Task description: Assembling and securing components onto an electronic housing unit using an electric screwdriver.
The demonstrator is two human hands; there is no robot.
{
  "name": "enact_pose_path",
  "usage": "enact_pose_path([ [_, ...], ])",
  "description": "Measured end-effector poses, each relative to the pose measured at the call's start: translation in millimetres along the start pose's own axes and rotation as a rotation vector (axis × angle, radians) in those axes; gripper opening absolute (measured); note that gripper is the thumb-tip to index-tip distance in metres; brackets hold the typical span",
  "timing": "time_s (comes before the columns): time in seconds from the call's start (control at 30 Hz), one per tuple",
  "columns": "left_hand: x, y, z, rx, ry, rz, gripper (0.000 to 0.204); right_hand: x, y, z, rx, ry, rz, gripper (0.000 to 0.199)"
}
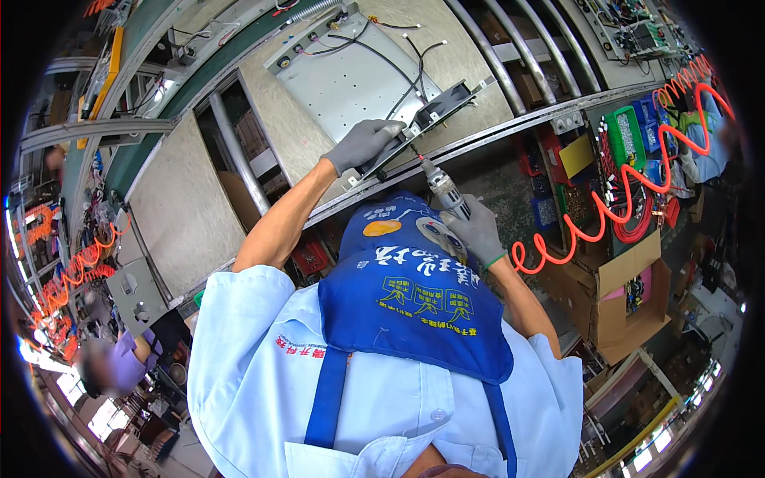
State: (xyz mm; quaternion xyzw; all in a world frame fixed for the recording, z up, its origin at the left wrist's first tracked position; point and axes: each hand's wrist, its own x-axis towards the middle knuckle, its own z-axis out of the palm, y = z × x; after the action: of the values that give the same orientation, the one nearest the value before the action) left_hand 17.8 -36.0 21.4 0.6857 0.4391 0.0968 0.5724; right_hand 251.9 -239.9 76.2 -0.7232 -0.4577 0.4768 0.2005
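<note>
My left hand, in a grey glove, grips the near end of a narrow metal panel and holds it tilted at the workbench's front edge. A black fan is mounted at the panel's far end. My right hand, also gloved, is wrapped round a pneumatic screwdriver. Its bit points up at the panel's underside; whether it touches a screw I cannot tell. Beyond the panel lies a grey sheet-metal chassis with black cables loose across it.
Metal rollers run beside the bench boards. A red coiled air hose hangs at right, near green and blue bins and an open cardboard box. Other people stand at the far left and far right.
</note>
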Motion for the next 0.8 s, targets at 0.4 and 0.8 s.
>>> enact_pose_path([
  [0.4, -65.0, -36.3, -1.1, -0.311, 0.689, -0.033, 0.033, -26.3, 49.6, 2.8, 0.004, -0.052, 0.003, 0.04],
  [0.8, -129.3, -14.1, 49.2, -0.098, 0.669, -0.032, 0.034, -21.3, 32.4, 10.1, -0.03, -0.246, -0.071, 0.04],
])
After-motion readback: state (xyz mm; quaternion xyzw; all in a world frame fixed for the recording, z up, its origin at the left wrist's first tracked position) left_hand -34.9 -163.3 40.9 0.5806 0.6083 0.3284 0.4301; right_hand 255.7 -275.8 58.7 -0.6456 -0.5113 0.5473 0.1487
